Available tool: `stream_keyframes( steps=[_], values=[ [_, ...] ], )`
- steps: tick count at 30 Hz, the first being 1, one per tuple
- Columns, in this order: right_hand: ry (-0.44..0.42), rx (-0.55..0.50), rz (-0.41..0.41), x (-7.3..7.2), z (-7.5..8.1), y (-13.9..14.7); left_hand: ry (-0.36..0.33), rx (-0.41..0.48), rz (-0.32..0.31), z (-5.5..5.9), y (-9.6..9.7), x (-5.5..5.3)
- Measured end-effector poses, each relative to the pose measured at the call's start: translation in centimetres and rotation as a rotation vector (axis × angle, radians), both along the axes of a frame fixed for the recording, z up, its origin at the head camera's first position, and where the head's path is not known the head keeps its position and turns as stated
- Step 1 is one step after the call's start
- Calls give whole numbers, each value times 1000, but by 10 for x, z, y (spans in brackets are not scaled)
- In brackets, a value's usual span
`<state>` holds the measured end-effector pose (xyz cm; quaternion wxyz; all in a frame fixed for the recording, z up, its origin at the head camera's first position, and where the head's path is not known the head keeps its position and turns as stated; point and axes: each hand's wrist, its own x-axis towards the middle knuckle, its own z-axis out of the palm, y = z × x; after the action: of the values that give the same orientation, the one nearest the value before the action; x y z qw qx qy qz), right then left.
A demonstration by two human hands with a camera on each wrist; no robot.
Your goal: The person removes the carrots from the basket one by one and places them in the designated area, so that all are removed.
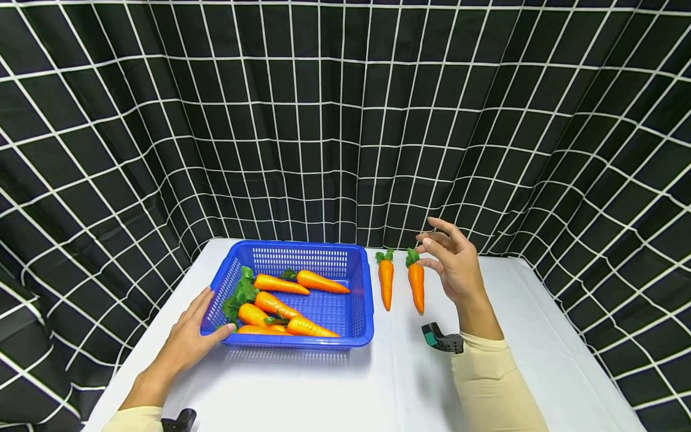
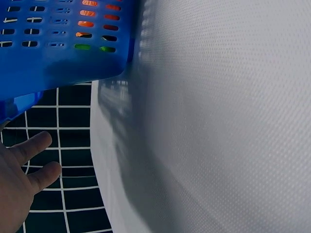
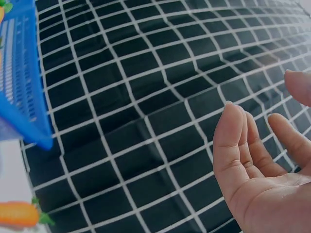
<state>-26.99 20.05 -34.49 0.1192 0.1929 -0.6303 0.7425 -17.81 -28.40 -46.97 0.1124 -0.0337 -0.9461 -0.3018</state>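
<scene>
A blue plastic basket (image 1: 302,342) with slotted walls stands on the table, several orange carrots (image 1: 315,282) with green tops lying in it. Its left front corner is touched by my left hand (image 1: 189,336), fingers along the left side and thumb over the front rim. To the basket's right, two carrots lie side by side on the table: one nearer the basket (image 1: 385,282) and one farther right (image 1: 416,288). Raised over the top of that right carrot is my right hand (image 1: 453,264), fingers bent loosely with a gap to the thumb, holding nothing in the right wrist view.
The white table (image 1: 388,384) has a black curtain with a white grid (image 1: 335,120) behind it and on both sides. A dark band with a teal piece (image 1: 442,340) sits on my right wrist; another dark one (image 1: 180,421) is on the left.
</scene>
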Motion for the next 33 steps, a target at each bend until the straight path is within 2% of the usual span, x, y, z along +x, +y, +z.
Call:
stream_keyframes(
  steps=[7,14,22,33],
  values=[
    [85,-36,80,2,11,-19,-6,5,1,0,0,0],
    [142,6,132,1,17,-37,-10,10,3,2,0,0],
    [162,11,194,-3,14,-56,2,16,-1,0,0,-1],
    [212,20,299,-17,9,-82,6,8,3,-1,-1,-2]
  ],
)
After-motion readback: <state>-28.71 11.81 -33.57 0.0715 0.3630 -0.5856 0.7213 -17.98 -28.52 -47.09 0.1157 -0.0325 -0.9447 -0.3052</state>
